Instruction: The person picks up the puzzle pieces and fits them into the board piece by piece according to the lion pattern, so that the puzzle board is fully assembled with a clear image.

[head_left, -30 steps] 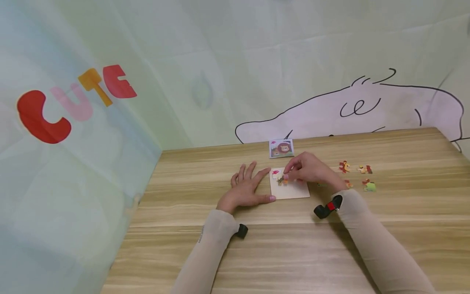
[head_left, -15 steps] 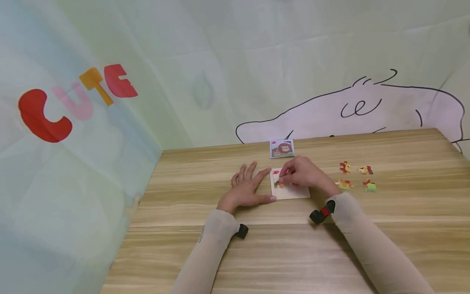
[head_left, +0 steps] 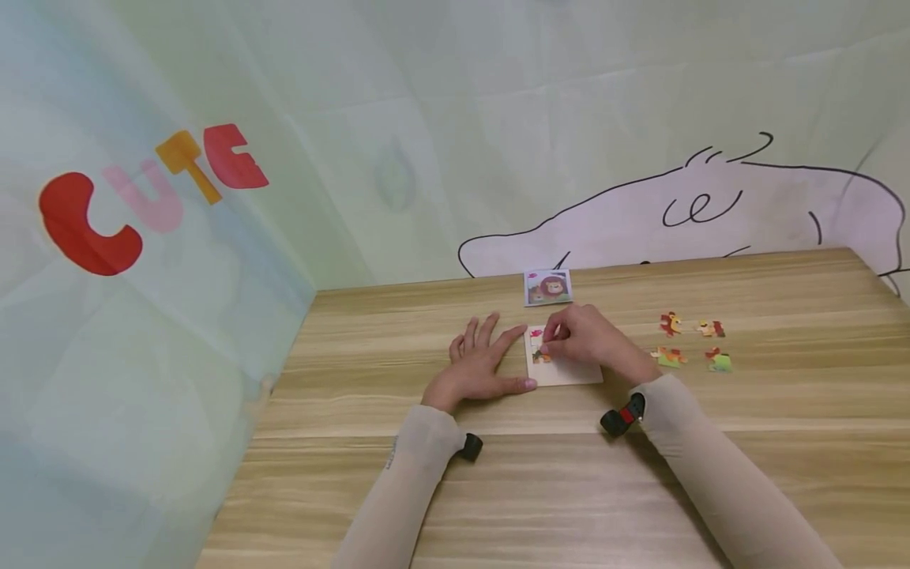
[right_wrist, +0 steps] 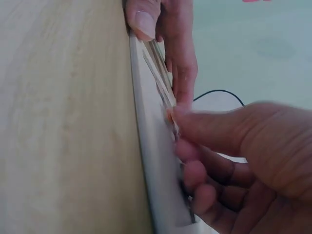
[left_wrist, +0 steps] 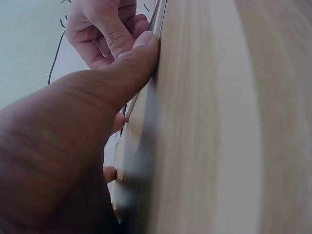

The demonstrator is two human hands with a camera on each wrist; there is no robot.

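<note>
A small pale puzzle board (head_left: 569,374) lies flat on the table, with a pink-and-white piece at its upper left corner. Spread out on the tabletop, my left hand (head_left: 478,370) touches the board's left side with thumb and index finger. My right hand (head_left: 593,344) is over the board and pinches a puzzle piece (head_left: 540,356) with green and orange on it, down against the board's left part. From the right wrist view, thumb and fingertips of the right hand (right_wrist: 253,146) meet at the piece, which they mostly hide.
Behind the board is a picture card (head_left: 548,288) with a lion. Several loose puzzle pieces (head_left: 670,357) lie to the right of the right hand. Fabric printed with a cartoon and letters hangs along the table's back and left edges.
My right hand has shifted slightly left and down, bringing the puzzle piece lower along the board's left side, then stays nearly still. The left hand keeps its place.
</note>
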